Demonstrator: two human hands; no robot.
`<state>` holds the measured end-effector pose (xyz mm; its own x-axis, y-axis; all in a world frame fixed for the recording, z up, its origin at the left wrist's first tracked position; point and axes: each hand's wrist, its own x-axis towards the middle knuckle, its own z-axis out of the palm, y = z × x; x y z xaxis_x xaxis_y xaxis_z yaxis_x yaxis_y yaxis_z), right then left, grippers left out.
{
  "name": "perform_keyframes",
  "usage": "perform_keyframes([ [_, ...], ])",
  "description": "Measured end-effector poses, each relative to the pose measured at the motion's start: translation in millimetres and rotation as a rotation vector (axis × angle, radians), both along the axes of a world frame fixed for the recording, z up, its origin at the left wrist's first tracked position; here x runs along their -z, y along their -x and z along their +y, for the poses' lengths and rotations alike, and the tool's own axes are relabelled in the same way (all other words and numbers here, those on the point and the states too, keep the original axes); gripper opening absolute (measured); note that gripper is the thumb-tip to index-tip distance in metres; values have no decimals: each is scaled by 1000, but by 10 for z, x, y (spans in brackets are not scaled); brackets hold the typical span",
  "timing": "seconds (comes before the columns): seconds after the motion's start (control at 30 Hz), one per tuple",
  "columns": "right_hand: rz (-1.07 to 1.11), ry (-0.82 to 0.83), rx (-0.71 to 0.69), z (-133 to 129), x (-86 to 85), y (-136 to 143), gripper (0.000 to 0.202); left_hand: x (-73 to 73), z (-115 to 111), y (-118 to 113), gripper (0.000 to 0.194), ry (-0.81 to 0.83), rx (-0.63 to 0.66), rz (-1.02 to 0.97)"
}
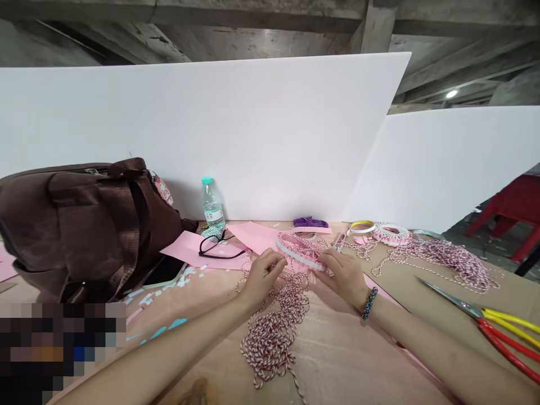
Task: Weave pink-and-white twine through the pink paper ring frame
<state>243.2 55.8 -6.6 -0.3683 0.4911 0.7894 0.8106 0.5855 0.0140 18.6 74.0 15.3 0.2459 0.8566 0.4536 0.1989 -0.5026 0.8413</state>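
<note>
One brown bag (pixel 93 225) hogs the left, blocking part of the counter (pixel 337 343). Then one bottle (pixel 213 205) and one pair of glasses (pixel 221 257), left of center. Left hand (pixel 262 275), mid-frame: fingers curled in, can't tell if they're gripping anything. One twine pile (pixel 270 343) bottom center, one white-and-pink band (pixel 295 256) dead center, its right end pinched in the right hand's (pixel 343 275) fingers. Far right: second twine heap (pixel 451 261), one pair of scissors (pixel 472 311).

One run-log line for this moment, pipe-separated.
right hand: gripping white hoop | left hand: beside hoop, contact unclear | red-and-white cord: piled nearer camera than hoop | scissors: far right, unheld
</note>
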Motion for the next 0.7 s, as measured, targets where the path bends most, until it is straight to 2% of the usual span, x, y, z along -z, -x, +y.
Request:
perform_keyframes([
  [0.07,-12,3,-5,-11,-9,14,16,4,-5,5,18,-6,24,-40],
  [0.1,-28,4,-26,-19,-14,22,16,18,4,5,17,47,52,-98],
  [0.17,-33,10,-95,-38,-24,28,20,59,53,8,17,265,95,-345],
  [0.23,70,32,-131,-48,-36,16,24,103,139,26,16,494,94,-624],
  [0.3,251,97,-51,-31,-41,-15,21,128,246,66,17,621,57,-792],
  [0.37,402,192,86,17,-34,-54,15,127,349,117,18,675,26,-834],
  [0.43,463,276,146,82,-13,-88,10,106,420,160,17,729,10,-850],
  [0.57,431,341,66,157,29,-103,7,39,430,188,12,754,21,-822],
  [0.7,355,363,-91,80,-7,-58,20,-27,362,180,32,680,38,-796],
])
